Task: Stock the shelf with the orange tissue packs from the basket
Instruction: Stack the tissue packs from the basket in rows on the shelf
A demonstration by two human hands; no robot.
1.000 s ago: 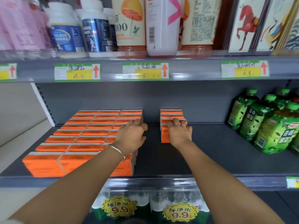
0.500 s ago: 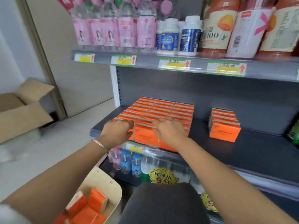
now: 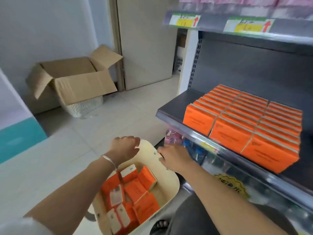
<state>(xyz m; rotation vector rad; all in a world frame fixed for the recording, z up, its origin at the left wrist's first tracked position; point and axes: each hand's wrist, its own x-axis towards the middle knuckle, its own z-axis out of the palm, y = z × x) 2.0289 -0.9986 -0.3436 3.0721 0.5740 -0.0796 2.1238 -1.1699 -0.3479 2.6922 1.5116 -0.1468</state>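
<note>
orange tissue packs [image 3: 135, 194] piled loose in the cream basket [image 3: 167, 192] on the floor, plenty left in there, some flat, some on edge. up on the grey shelf [image 3: 177, 104] sits a tight block of stocked packs [image 3: 245, 126], standing in neat rows right to the front lip.

both hands are down over the far end of the basket. the left hand [image 3: 124, 148], bracelet [image 3: 109, 160] on the wrist, hovers above the rim, fingers loosely bent, holding nothing. the right hand [image 3: 172, 158] is just beside the rim with fingers spread, empty too; whether it touches the rim i can't tell.

looks like the pick-up step: going in for the next load. the call now is to drop into the pile, square a few packs together and grip them from both ends, then lift clear of the basket wall toward the shelf. a cardboard box [image 3: 72, 82] sits well apart by the wall.
</note>
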